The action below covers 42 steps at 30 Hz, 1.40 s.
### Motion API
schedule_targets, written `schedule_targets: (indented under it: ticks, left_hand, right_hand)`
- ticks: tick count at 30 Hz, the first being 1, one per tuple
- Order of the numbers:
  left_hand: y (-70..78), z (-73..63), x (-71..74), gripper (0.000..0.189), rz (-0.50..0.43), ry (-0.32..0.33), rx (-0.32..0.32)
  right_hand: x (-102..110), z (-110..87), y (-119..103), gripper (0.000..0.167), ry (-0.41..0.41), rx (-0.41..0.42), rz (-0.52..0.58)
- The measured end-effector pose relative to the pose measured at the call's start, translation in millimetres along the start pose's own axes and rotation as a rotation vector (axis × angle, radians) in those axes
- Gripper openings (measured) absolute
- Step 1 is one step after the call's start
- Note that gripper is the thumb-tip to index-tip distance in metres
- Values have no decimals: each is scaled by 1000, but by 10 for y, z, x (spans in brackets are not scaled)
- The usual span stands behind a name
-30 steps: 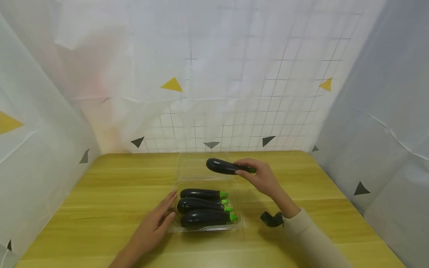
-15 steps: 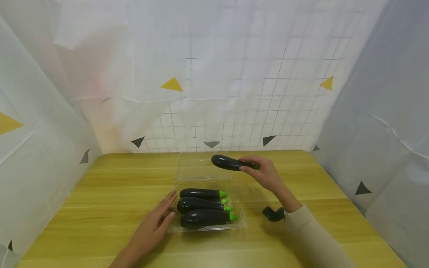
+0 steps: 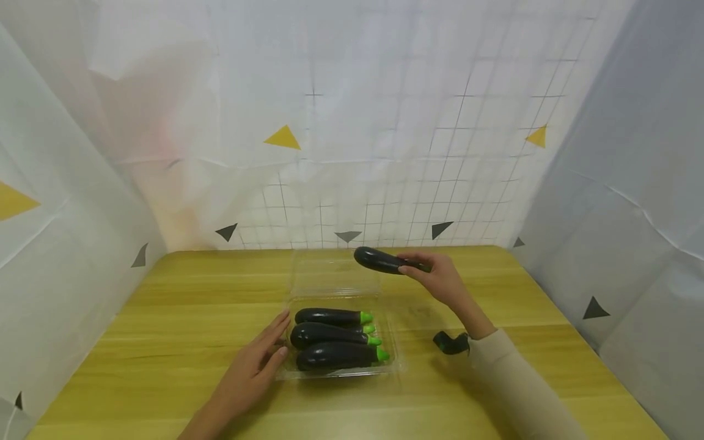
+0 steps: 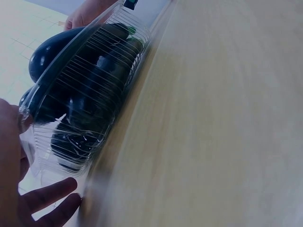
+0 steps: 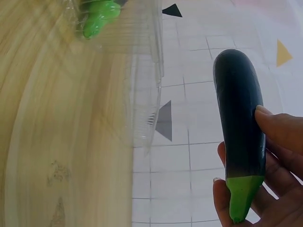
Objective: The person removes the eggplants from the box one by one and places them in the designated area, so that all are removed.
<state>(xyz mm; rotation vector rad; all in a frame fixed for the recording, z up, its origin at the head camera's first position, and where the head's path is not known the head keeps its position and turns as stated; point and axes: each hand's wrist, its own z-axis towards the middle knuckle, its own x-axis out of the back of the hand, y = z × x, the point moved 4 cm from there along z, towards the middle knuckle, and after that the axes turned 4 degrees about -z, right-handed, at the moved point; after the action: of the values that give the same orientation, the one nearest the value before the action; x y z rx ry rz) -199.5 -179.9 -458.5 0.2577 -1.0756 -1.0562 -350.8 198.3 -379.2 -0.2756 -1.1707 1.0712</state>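
Note:
My right hand (image 3: 438, 278) holds an eggplant (image 3: 379, 261) in the air above the box's lid, pinching it near the stem end. The right wrist view shows the same dark eggplant (image 5: 239, 113) with its green stem, thumb on one side and fingers on the other. Below, a clear plastic box (image 3: 392, 333) holds several eggplants (image 3: 332, 355) lying side by side, green stems to the right. At the box's left side rests my left hand (image 3: 250, 370), touching the wall with fingers fairly straight. In the left wrist view its fingers (image 4: 49, 196) are spread beside the clear wall.
The box's transparent lid (image 3: 330, 272) lies folded back behind it on the wooden table (image 3: 181, 342). A black object (image 3: 451, 343) shows beside the right wrist, seemingly above the table. White sheeting (image 3: 385, 122) with grid lines and triangles encloses the back and sides.
My right hand has moved slightly right and toward the back, carrying the eggplant with it. The left hand and the eggplants in the box look unmoved.

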Motion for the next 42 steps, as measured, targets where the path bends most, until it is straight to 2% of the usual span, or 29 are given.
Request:
schedule_targets:
  ticks: [13, 32, 42]
  left_hand:
    - [-10, 8, -2, 52, -7, -1, -15]
    - [28, 2, 11, 50, -2, -3, -8]
    - [-3, -13, 0, 51, 0, -5, -12]
  right_hand:
    - [1, 20, 92, 32, 27, 43, -41]
    - [84, 133, 498, 32, 12, 14, -113]
    - [100, 168, 603, 30, -7, 12, -138]
